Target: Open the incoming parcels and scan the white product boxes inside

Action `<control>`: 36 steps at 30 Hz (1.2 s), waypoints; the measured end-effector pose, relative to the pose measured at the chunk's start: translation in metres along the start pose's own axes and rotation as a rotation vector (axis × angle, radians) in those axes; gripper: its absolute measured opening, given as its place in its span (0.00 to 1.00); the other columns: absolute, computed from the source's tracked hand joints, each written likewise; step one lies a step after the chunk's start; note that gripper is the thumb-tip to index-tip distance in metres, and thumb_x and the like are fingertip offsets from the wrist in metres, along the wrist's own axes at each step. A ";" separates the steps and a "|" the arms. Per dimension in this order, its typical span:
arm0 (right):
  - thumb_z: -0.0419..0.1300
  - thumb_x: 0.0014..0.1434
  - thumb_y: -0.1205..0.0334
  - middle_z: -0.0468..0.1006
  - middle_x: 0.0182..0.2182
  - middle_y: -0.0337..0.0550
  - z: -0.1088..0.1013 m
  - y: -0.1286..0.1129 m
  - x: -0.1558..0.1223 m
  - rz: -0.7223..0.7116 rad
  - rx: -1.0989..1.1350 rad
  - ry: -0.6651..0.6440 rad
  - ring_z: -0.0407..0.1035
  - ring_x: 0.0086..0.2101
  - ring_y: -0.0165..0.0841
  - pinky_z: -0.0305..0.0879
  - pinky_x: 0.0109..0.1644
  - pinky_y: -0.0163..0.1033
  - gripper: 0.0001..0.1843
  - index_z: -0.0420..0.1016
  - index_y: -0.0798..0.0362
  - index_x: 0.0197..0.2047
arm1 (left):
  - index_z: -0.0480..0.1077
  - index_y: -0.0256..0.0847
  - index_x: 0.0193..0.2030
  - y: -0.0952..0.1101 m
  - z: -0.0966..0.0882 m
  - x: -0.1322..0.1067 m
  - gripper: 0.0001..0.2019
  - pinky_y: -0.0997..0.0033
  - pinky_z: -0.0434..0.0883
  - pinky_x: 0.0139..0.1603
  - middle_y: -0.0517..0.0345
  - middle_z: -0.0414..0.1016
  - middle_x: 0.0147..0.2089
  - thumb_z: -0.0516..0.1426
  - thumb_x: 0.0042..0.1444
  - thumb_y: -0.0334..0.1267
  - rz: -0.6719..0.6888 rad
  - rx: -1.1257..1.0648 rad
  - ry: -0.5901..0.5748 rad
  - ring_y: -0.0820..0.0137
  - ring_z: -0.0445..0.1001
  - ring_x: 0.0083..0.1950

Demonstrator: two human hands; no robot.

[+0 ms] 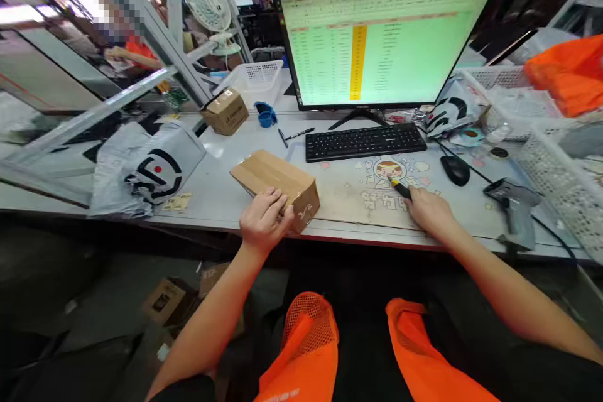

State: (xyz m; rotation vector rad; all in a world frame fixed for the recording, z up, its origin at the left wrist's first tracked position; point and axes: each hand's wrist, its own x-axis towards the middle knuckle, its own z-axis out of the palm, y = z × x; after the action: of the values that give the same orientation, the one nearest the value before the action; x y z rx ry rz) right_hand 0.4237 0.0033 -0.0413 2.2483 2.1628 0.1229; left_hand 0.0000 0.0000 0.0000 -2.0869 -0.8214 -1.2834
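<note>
My left hand (266,220) grips the near edge of a taped brown cardboard box (277,179), with its fingers curled over the top and its thumb toward the marked end. The box rests on the desk, tilted a little at its left side. In my right hand (429,208) is a utility knife (399,188) with a black handle and a yellow front end, pointing left toward the box but apart from it. That hand rests low over the printed desk mat (348,201). Whether a blade is out is too small to tell.
Behind the mat stand a keyboard (365,142) and a monitor (396,38). A mouse (455,169), a barcode scanner (516,210) and white baskets (563,185) are on the right. To the left are a white printed bag (157,166) and a small carton (225,111).
</note>
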 end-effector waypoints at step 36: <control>0.62 0.75 0.49 0.70 0.40 0.42 -0.063 -0.140 -0.013 -0.865 0.426 0.309 0.66 0.31 0.36 0.54 0.34 0.39 0.29 0.66 0.48 0.73 | 0.73 0.33 0.44 0.006 -0.016 0.010 0.08 0.59 0.80 0.55 0.43 0.81 0.47 0.63 0.57 0.26 -0.031 0.052 -0.134 0.54 0.83 0.51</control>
State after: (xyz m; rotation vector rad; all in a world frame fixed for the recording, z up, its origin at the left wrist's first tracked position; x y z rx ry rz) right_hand 0.2792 -0.0066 0.0116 1.2500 3.3697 -0.0165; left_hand -0.0010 -0.0127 0.0149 -2.1444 -0.9388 -1.1354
